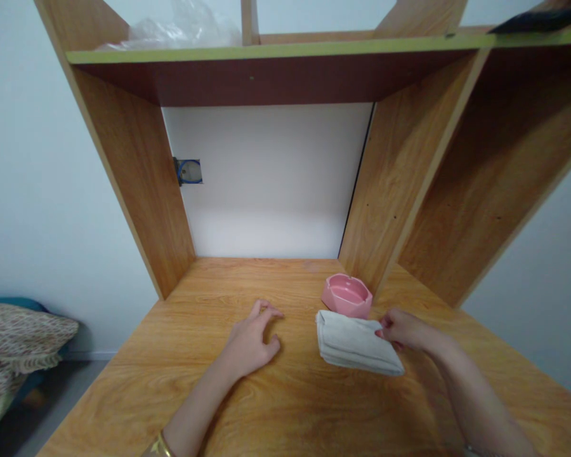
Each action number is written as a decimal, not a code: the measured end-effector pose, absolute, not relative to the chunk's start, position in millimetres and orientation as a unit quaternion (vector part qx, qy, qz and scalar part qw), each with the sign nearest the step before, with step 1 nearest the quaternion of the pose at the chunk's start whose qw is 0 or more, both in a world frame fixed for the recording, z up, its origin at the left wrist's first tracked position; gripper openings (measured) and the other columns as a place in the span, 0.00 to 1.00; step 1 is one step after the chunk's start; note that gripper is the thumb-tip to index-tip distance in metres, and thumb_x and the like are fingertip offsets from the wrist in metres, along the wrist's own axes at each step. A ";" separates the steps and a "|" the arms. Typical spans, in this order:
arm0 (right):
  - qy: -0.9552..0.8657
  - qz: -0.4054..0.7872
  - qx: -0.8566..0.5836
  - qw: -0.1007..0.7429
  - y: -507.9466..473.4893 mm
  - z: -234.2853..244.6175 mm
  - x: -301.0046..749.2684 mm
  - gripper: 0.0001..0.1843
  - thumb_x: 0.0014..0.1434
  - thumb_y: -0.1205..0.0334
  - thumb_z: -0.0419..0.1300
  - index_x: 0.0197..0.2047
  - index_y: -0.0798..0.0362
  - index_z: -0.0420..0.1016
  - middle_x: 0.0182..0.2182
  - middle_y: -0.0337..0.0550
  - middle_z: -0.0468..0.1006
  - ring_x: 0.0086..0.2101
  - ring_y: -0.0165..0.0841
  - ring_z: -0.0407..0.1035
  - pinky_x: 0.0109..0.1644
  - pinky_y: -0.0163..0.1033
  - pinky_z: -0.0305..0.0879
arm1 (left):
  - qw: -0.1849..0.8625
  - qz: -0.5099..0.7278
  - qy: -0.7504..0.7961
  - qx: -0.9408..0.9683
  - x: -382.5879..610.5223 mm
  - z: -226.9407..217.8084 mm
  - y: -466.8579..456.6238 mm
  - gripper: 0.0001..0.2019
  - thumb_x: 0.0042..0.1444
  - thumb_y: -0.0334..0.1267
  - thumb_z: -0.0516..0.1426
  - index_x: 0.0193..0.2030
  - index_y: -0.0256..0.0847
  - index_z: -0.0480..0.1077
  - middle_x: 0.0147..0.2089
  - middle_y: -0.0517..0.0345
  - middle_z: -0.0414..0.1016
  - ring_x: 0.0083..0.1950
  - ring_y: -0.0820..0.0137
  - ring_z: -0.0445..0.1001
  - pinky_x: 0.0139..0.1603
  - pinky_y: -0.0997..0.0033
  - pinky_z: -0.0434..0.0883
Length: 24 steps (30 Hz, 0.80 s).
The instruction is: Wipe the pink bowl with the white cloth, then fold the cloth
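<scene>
My right hand (398, 329) pinches the right edge of a folded light-grey cloth (354, 343), which is layered and tilted just above or on the desk; whether it touches the wood I cannot tell. Behind the cloth stands a pink angular ashtray (346, 293), its lower front edge partly covered by the cloth. To the left, my left hand (252, 339) rests on or close over the desk, fingers apart and curved, with nothing in it. A gold bracelet circles the left wrist.
The wooden desk (247, 419) runs under a shelf unit with upright side panels (404, 165). A low shelf (266, 51) crosses above, holding clear plastic wrapping (181, 28). An uncovered wall box (189, 171) shows at the back. Woven fabric (23, 333) lies at far left.
</scene>
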State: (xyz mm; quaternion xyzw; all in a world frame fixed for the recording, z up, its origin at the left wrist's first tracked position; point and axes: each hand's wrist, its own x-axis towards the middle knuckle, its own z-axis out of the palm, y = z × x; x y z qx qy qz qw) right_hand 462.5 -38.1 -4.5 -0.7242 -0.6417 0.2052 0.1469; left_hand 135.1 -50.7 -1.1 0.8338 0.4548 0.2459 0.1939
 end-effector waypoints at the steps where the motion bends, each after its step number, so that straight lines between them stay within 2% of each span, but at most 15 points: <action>1: -0.636 0.184 -0.737 0.140 -36.8 -5.7 465.0 0.12 0.37 0.70 0.58 0.09 0.52 0.61 0.09 0.38 0.64 0.15 0.29 0.59 0.19 0.34 0.48 | 0.193 0.243 0.456 0.834 135.3 -1.4 -50.7 0.19 0.46 0.33 0.51 0.48 0.44 0.63 0.51 0.55 0.59 0.45 0.66 0.65 0.47 0.67 0.63; 8: -0.601 0.120 -0.785 0.087 -34.7 -7.8 470.3 0.08 0.39 0.71 0.55 0.14 0.53 0.63 0.19 0.47 0.71 0.25 0.39 0.68 0.24 0.36 0.54 | 0.182 0.243 0.467 0.831 135.3 -3.6 -49.6 0.16 0.47 0.33 0.50 0.45 0.43 0.64 0.51 0.54 0.60 0.46 0.66 0.65 0.47 0.67 0.62; 12: -0.579 0.090 -0.806 0.082 -43.0 7.2 460.2 0.01 0.43 0.66 0.55 0.22 0.54 0.66 0.25 0.53 0.73 0.28 0.45 0.69 0.25 0.39 0.55 | 0.168 0.242 0.467 0.834 134.2 -4.8 -48.0 0.16 0.46 0.30 0.50 0.43 0.42 0.65 0.47 0.55 0.65 0.47 0.65 0.65 0.48 0.67 0.62; 15: -0.556 0.027 -0.822 0.121 -50.3 27.0 431.4 0.11 0.49 0.56 0.53 0.32 0.55 0.67 0.26 0.57 0.72 0.29 0.48 0.69 0.26 0.42 0.55 | 0.159 0.237 0.468 0.836 134.1 -5.5 -46.5 0.15 0.47 0.29 0.48 0.41 0.41 0.67 0.44 0.54 0.68 0.47 0.64 0.65 0.49 0.65 0.61; 16: -0.563 0.016 -0.815 0.138 -51.8 32.1 417.6 0.12 0.51 0.56 0.52 0.34 0.55 0.67 0.26 0.56 0.72 0.29 0.48 0.69 0.26 0.42 0.55 | 0.156 0.234 0.468 0.838 134.2 -5.8 -46.0 0.14 0.47 0.28 0.48 0.41 0.41 0.67 0.43 0.54 0.69 0.47 0.64 0.65 0.50 0.64 0.61; 18: -0.605 0.011 -0.772 0.193 -52.6 36.3 386.8 0.12 0.52 0.61 0.50 0.40 0.54 0.65 0.28 0.52 0.73 0.29 0.44 0.69 0.29 0.43 0.58 | 0.144 0.227 0.463 0.845 134.0 -6.8 -44.8 0.15 0.48 0.28 0.47 0.41 0.41 0.67 0.43 0.53 0.70 0.47 0.63 0.65 0.51 0.62 0.60; 20: -0.702 0.037 -0.664 0.254 -51.7 30.8 357.1 0.10 0.52 0.66 0.49 0.39 0.55 0.66 0.31 0.50 0.73 0.34 0.41 0.69 0.37 0.43 0.60 | 0.130 0.219 0.454 0.854 132.8 -9.2 -43.2 0.17 0.47 0.26 0.47 0.44 0.40 0.67 0.45 0.53 0.70 0.49 0.64 0.65 0.53 0.62 0.59; 22: -0.753 0.062 -0.602 0.260 -51.4 17.9 333.8 0.11 0.51 0.68 0.49 0.38 0.54 0.67 0.34 0.48 0.73 0.40 0.37 0.67 0.44 0.39 0.60 | 0.119 0.217 0.445 0.861 130.5 -13.4 -41.1 0.21 0.48 0.25 0.46 0.48 0.40 0.65 0.49 0.54 0.68 0.52 0.65 0.63 0.55 0.63 0.57; 24: -0.806 0.109 -0.511 0.277 -53.7 2.8 318.7 0.15 0.52 0.68 0.50 0.44 0.55 0.67 0.42 0.50 0.71 0.46 0.37 0.63 0.51 0.41 0.57 | 0.116 0.216 0.439 0.864 127.7 -18.7 -38.9 0.22 0.50 0.25 0.44 0.53 0.40 0.61 0.54 0.53 0.65 0.55 0.67 0.60 0.57 0.64 0.55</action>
